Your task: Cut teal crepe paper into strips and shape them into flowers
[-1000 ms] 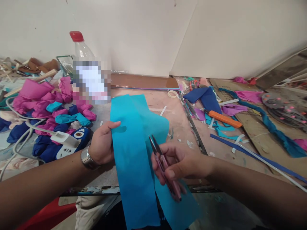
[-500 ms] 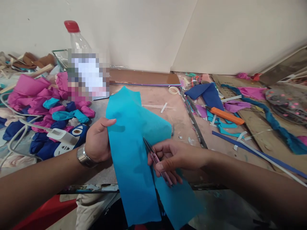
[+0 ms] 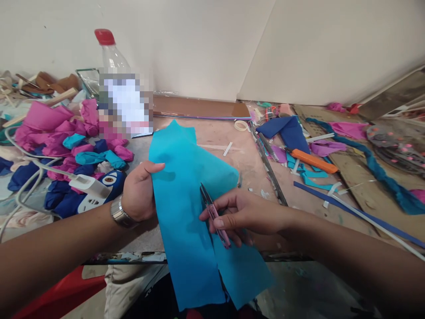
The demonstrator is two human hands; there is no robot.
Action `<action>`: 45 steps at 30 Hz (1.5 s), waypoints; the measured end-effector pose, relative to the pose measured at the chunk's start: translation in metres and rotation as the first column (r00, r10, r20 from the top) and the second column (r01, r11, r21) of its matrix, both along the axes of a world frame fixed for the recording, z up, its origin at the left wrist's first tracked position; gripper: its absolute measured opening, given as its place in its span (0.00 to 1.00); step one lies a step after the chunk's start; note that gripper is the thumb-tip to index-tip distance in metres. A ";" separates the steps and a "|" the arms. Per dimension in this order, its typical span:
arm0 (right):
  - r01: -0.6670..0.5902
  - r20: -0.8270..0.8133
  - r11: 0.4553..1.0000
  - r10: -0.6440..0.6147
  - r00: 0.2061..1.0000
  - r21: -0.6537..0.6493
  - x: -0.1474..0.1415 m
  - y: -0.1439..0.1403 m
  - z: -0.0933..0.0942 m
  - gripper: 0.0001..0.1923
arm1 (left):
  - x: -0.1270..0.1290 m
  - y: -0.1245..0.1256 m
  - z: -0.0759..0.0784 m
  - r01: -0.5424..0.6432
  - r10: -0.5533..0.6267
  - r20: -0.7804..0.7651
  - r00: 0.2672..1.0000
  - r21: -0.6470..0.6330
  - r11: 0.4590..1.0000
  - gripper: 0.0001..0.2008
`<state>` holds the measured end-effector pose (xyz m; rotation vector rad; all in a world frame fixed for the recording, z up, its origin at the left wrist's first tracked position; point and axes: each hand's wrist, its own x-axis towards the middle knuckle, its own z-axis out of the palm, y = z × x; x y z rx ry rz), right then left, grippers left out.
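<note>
snips [image 3: 214,215] farther up the turquoise sheet [image 3: 186,208] than before

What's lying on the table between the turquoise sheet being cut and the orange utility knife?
In the head view, a long dark metal ruler lies between the turquoise sheet and the orange utility knife, with small white scraps.

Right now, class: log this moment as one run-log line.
left hand: holds turquoise sheet edge | right hand: pink snips cutting the sheet lengthwise | nearby: orange knife, white power strip
</note>
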<state>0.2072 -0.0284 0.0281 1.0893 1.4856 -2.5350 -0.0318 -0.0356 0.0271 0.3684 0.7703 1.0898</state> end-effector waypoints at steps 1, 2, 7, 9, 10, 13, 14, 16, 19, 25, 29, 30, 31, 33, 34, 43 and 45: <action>0.003 0.009 1.000 -0.003 1.000 0.008 -0.001 -0.001 -0.001 0.24 | 0.000 0.000 0.000 0.016 -0.016 0.019 1.000 0.012 1.000 0.29; 0.016 0.013 1.000 -0.016 1.000 0.017 -0.001 -0.001 -0.002 0.25 | 0.000 0.000 0.000 0.034 -0.034 0.037 0.999 0.023 0.999 0.29; 0.148 -0.027 0.987 -0.147 0.989 0.065 -0.004 -0.005 -0.007 0.30 | -0.001 -0.001 -0.003 0.114 -0.115 0.082 0.990 0.027 0.993 0.30; 0.158 -0.027 0.984 -0.156 0.987 0.078 -0.005 -0.006 -0.007 0.26 | -0.002 -0.001 -0.004 0.139 -0.141 0.093 0.986 0.020 0.990 0.30; 0.160 -0.022 0.984 -0.158 0.987 0.081 -0.005 -0.006 -0.007 0.25 | -0.002 -0.001 -0.004 0.152 -0.153 0.096 0.984 0.016 0.988 0.30; 0.194 -0.003 0.977 -0.194 0.981 0.087 -0.007 -0.008 -0.006 0.22 | -0.003 0.000 -0.005 0.150 -0.149 0.088 0.985 -0.001 0.989 0.30; 0.207 0.003 0.974 -0.208 0.978 0.091 -0.007 -0.008 -0.006 0.22 | -0.003 0.001 -0.005 0.130 -0.129 0.079 0.988 -0.004 0.991 0.30; 0.233 0.012 0.967 -0.236 0.972 0.103 -0.009 -0.009 -0.007 0.23 | -0.004 0.002 -0.006 0.083 -0.082 0.058 0.995 -0.007 0.997 0.30; 0.258 0.012 0.959 -0.261 0.965 0.116 -0.011 -0.011 -0.010 0.24 | -0.006 0.003 -0.007 0.048 -0.048 0.037 0.998 -0.018 0.999 0.30; 0.381 -0.042 0.918 -0.378 0.925 0.113 -0.012 -0.013 -0.015 0.29 | -0.005 0.003 -0.008 0.035 -0.035 0.040 0.999 -0.021 0.999 0.30; 0.350 -0.037 0.931 -0.348 0.937 0.101 -0.011 -0.013 -0.014 0.23 | -0.004 0.003 -0.006 0.043 -0.042 0.061 0.997 -0.006 0.999 0.31; 0.345 -0.035 0.934 -0.344 0.938 0.096 -0.012 -0.013 -0.013 0.23 | -0.004 0.003 -0.006 0.050 -0.050 0.062 0.997 -0.006 0.999 0.31; 0.342 -0.035 0.935 -0.341 0.940 0.088 -0.012 -0.013 -0.012 0.23 | -0.004 0.003 -0.006 0.058 -0.058 0.063 0.996 -0.007 0.998 0.32; 0.341 -0.042 0.937 -0.338 0.940 0.074 -0.013 -0.013 -0.011 0.23 | -0.005 0.002 -0.008 0.072 -0.072 0.071 0.995 -0.002 0.997 0.32; 0.340 -0.048 0.938 -0.338 0.940 0.069 -0.013 -0.013 -0.011 0.22 | -0.005 0.002 -0.009 0.081 -0.081 0.079 0.994 0.007 0.997 0.31; 0.325 -0.084 0.943 -0.320 0.944 0.063 -0.012 -0.013 -0.015 0.21 | -0.005 -0.005 -0.008 0.352 -0.360 0.205 0.910 0.077 0.933 0.33; 0.326 -0.089 0.943 -0.321 0.943 0.060 -0.013 -0.013 -0.015 0.21 | -0.005 -0.005 -0.006 0.380 -0.389 0.219 0.895 0.085 0.921 0.34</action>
